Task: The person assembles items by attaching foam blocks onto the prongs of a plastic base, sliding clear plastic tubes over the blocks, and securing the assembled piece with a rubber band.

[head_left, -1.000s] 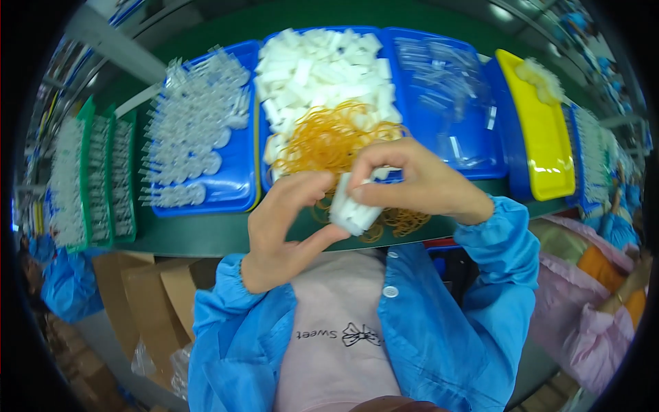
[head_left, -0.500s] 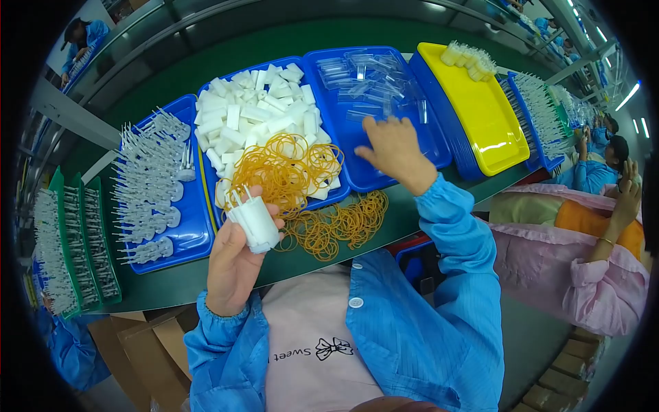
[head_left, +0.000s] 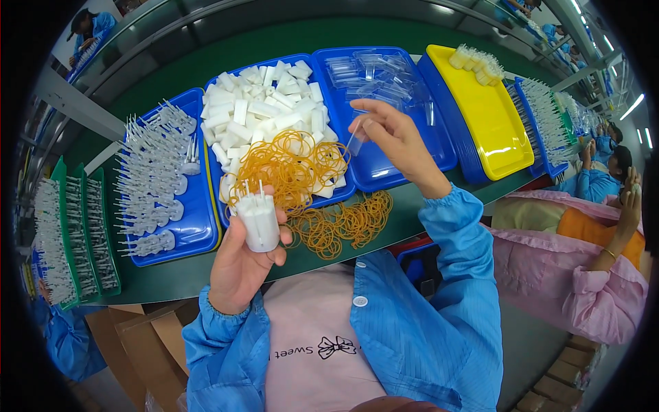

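My left hand (head_left: pixel 241 264) holds a white cylindrical bundle (head_left: pixel 259 223) upright, with thin white rods sticking out of its top. Between the thumb and fingers of my right hand (head_left: pixel 391 141) is a clear plastic piece (head_left: pixel 356 137), slanting down to the left. That hand hovers over a blue tray (head_left: pixel 384 175) of similar flat clear pieces (head_left: pixel 381 75). Orange rubber bands (head_left: pixel 281 165) are heaped on white blocks (head_left: pixel 254 113) in the blue tray beside it. More rubber bands (head_left: pixel 343 223) lie on the green table near my left hand.
At the left stand a blue tray (head_left: pixel 195 233) of thin-stemmed white parts (head_left: pixel 154 172) and green racks (head_left: pixel 93 240) of similar parts. A yellow tray (head_left: pixel 491 123) tops a blue stack at the right. A person in pink (head_left: pixel 556 261) is beside me. Cardboard (head_left: pixel 147 343) lies below.
My right hand has lifted a clear plastic piece from its tray and come slightly left and nearer. The white bundle in my left hand has turned more upright.
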`<control>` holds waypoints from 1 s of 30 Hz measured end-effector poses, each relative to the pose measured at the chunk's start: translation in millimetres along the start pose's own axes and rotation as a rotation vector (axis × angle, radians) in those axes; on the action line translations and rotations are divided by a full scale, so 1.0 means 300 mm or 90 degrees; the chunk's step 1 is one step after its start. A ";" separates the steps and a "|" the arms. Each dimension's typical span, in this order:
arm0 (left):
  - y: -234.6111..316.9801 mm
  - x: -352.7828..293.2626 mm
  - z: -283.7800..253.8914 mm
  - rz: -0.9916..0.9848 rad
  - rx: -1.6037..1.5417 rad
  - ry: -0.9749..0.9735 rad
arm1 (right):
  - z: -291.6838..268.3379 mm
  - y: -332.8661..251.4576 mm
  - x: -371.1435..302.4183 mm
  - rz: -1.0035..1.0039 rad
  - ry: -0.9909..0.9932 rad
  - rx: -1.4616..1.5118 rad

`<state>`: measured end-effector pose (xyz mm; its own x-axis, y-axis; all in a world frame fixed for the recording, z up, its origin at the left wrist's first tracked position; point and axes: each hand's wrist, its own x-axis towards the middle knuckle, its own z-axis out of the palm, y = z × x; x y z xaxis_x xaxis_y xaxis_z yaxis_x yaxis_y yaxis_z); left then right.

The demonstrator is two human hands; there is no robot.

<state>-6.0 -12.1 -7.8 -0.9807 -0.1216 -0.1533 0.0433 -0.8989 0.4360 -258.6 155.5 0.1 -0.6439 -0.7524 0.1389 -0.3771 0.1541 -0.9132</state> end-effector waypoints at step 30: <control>-0.030 0.006 0.011 0.395 0.653 0.041 | 0.178 -0.301 -0.196 -0.246 0.069 0.083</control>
<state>-8.9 -2.9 -9.0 -0.8335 -0.4632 0.3012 0.3040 0.0709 0.9500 -151.2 151.6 54.0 -0.5409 -0.6664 0.5132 -0.5210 -0.2135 -0.8264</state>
